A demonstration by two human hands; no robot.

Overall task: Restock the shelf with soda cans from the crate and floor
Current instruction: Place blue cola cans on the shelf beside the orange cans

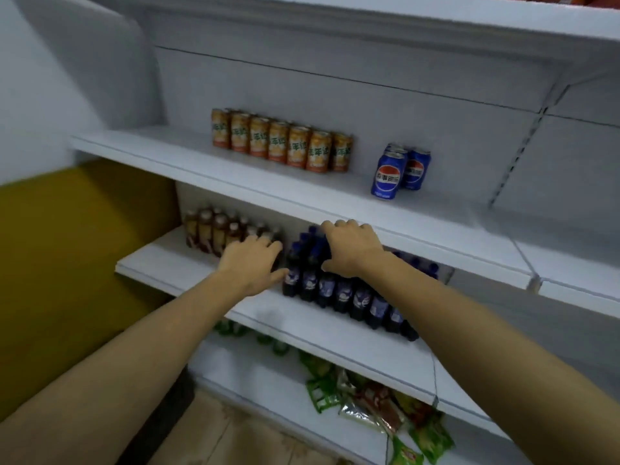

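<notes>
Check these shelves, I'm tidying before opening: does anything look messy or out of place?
Yes. The snack packets on the bottom shelf lie in a loose, overlapping heap, while the orange cans and dark bottles above stand in rows.

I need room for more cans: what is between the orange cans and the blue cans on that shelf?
Nothing. In the head view, the shelf between the orange cans and the blue cans is bare white board.
</notes>
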